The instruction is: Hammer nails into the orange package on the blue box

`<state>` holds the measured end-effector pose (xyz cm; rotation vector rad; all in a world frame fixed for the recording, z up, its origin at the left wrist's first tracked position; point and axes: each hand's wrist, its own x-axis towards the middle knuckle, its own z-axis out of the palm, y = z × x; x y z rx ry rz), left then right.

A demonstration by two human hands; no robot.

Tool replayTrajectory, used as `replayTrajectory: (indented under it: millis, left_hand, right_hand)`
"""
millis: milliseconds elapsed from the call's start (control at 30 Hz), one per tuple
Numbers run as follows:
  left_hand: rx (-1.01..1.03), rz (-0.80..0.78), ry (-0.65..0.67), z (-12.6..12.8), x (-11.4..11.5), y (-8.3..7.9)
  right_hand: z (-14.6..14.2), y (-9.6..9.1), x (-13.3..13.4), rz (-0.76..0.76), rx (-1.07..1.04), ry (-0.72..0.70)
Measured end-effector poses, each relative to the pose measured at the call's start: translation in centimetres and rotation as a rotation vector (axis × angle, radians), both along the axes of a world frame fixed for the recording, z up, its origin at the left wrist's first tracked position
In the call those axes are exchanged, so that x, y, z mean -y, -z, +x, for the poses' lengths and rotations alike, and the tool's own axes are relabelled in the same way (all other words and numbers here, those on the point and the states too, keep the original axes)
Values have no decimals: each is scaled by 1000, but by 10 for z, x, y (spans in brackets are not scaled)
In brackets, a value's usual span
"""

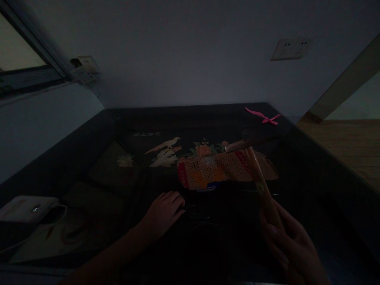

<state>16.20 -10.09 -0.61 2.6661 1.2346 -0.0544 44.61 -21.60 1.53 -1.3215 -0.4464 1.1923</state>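
Observation:
My right hand [289, 241] is closed round the wooden handle of a hammer [258, 170], whose metal head points up and away, over the right part of a dotted cardboard piece [213, 170]. On the dark tabletop, left of centre, my left hand [166, 209] rests with its fingers curled and its thumb close to the forefinger. A thin shiny sliver shows at its fingertips, too dark to make out. Just right of that hand lie several thin nail-like pins [202, 217]. Another thin rod [249, 191] lies below the cardboard.
The dark table [184, 118] has a bird-and-flower picture [166, 152] on its top. A pink ribbon [267, 118] lies at the back right. On the left is a white device [29, 208] with a cable. Wall sockets [291, 48] are above.

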Motion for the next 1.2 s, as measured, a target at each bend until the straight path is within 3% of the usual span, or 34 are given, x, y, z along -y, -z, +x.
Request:
replayTrajectory:
  millis: [200, 467, 700, 933, 1067, 1200]
  left_hand:
    - [18, 12, -13, 3, -4, -1]
    - [484, -117, -52, -17, -7, -4]
    - [753, -245, -140, -13, -4, -20]
    - [771, -435, -192, -10, -2, -20]
    - [803, -490, -155, -11, 0, -19]
    - [922, -577, -175, -8, 1, -27]
  right_hand:
    - [1, 0, 0, -8, 23, -12]
    - [1, 2, 0, -17, 19, -35]
    - [1, 3, 1, -21, 17, -51]
    - [3, 7, 1, -33, 21, -64]
    - [-1, 7, 1, -42, 27, -65]
    - [-4, 5, 0, -41, 51, -61]
